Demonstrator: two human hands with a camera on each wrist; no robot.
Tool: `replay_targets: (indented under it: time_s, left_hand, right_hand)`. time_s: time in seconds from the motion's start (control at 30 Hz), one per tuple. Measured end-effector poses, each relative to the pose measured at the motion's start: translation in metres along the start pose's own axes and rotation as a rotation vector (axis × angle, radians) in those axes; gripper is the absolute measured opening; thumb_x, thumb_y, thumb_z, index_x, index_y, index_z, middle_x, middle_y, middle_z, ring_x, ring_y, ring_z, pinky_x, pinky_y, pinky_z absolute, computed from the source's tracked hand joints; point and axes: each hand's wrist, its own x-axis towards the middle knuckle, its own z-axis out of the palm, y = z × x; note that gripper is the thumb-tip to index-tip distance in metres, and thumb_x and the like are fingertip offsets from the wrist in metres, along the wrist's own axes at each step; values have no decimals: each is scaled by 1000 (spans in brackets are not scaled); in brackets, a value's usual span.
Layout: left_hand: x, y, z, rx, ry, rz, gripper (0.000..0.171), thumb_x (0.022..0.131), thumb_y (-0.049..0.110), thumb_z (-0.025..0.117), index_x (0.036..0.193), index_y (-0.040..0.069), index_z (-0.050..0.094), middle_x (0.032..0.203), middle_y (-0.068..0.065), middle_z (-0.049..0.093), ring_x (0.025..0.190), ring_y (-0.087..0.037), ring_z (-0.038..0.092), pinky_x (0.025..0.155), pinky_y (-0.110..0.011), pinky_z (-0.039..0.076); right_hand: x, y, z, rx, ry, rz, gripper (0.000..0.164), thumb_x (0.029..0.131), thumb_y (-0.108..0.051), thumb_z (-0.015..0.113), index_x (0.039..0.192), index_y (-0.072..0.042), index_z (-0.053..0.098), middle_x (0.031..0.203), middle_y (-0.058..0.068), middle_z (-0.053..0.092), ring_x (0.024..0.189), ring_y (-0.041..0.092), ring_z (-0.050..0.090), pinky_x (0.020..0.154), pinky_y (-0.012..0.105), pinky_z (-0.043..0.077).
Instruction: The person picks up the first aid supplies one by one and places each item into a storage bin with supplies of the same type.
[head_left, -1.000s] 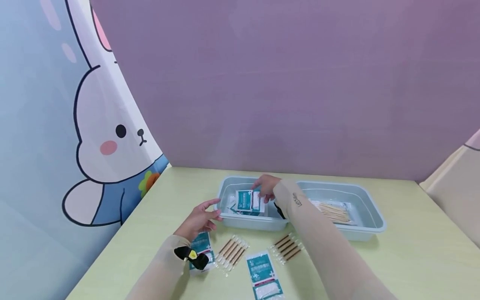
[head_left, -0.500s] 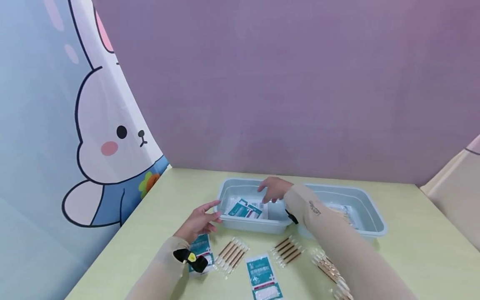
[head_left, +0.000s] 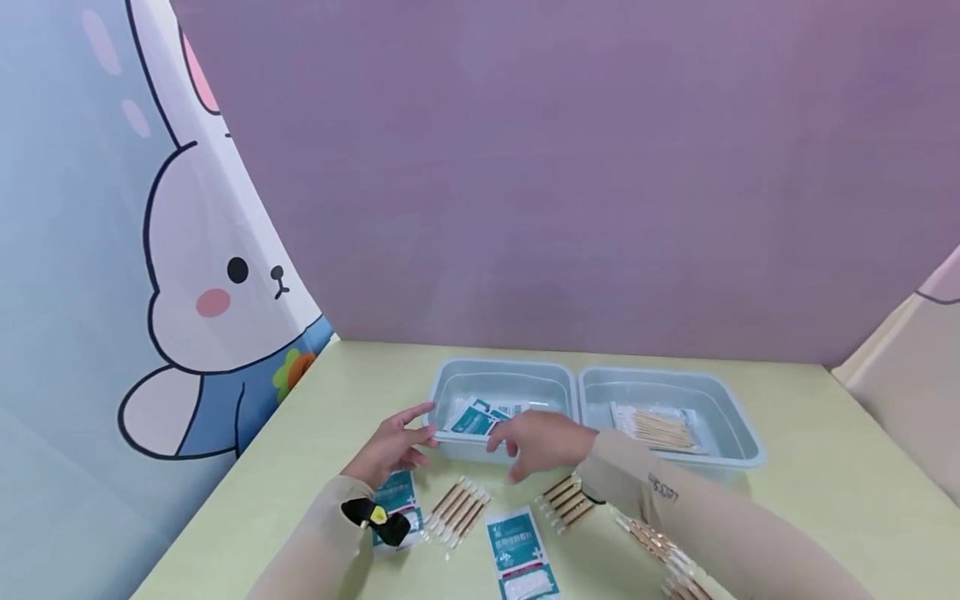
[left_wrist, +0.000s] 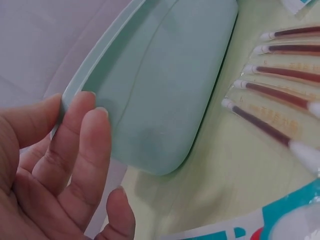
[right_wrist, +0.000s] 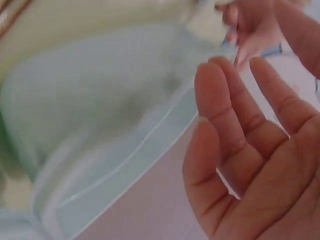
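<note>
My left hand (head_left: 392, 446) pinches the left front corner of a pale blue plastic tub (head_left: 517, 379); in the left wrist view, thumb and fingers meet at its rim. Teal-and-white dressing packets (head_left: 474, 418) lie inside this tub. Over its front edge is my right hand (head_left: 542, 443), holding nothing, its fingers loosely bent and apart in the right wrist view. Closest to my hands on the table are a sealed pack of brown-stick cotton swabs (head_left: 457, 510), a similar swab pack (head_left: 562, 505), and a dressing packet (head_left: 397, 498) partly behind my left wrist.
A second blue tub (head_left: 660, 382) stands right beside the first, with a bag of pale wooden-stick swabs (head_left: 663, 429) in it. Another dressing packet (head_left: 522, 550) lies front centre. More swab packs (head_left: 652, 542) lie partly under my right sleeve. A purple cloth backdrop (head_left: 570, 183) rises behind the table.
My right hand let go of a dressing packet, which now lies tilted in the left tub. The hand then came forward over the front rim. My left hand stayed at the corner.
</note>
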Motion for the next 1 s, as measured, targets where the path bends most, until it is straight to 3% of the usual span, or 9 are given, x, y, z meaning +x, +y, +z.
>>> replay_targets:
  time_s: [0.2, 0.3, 0.43, 0.57, 0.77, 1.0]
  left_hand:
    - [2, -5, -1, -14, 7, 0, 46, 96, 20, 59, 141, 17, 48, 85, -6, 70, 56, -20, 58, 62, -29, 43]
    - [3, -5, 0, -5, 6, 12, 46, 96, 20, 59, 141, 17, 48, 85, -6, 70, 55, -20, 58, 61, -29, 43]
    - [3, -4, 1, 8, 3, 21, 46, 96, 20, 59, 141, 17, 48, 85, -6, 70, 55, -20, 59, 62, -30, 44]
    - [3, -3, 1, 13, 5, 17, 46, 96, 20, 58, 141, 17, 48, 86, -6, 70, 57, -21, 60, 63, -30, 44]
    - [5, -4, -3, 38, 5, -2, 46, 97, 22, 58, 141, 18, 47, 90, -6, 70, 62, -22, 61, 67, -31, 45]
    - [6, -4, -2, 2, -8, 2, 46, 97, 19, 57, 142, 17, 46, 88, -7, 70, 60, -21, 61, 66, -30, 44]
  right_hand:
    - [-10, 2, 31, -49, 57, -166, 37, 77, -16, 80, 112, -14, 70, 104, -1, 67, 91, 9, 60, 75, 26, 49]
    - [-9, 8, 42, -43, 48, -201, 39, 76, -19, 81, 112, -14, 70, 106, 0, 66, 93, 11, 60, 75, 24, 48]
    - [-7, 10, 54, 53, -48, -156, 44, 75, -20, 82, 116, -16, 68, 106, -2, 64, 93, 10, 59, 77, 23, 46]
    - [-3, 12, 68, 61, -129, -102, 49, 73, -17, 84, 119, -18, 66, 101, -5, 61, 90, 6, 54, 80, 23, 45]
    - [-1, 14, 78, 11, -148, -106, 52, 70, -15, 85, 119, -19, 65, 97, -6, 58, 87, 4, 52, 78, 21, 44]
    - [-2, 13, 81, -71, -122, -75, 55, 68, -15, 86, 118, -23, 66, 97, -6, 55, 84, 5, 49, 76, 22, 43]
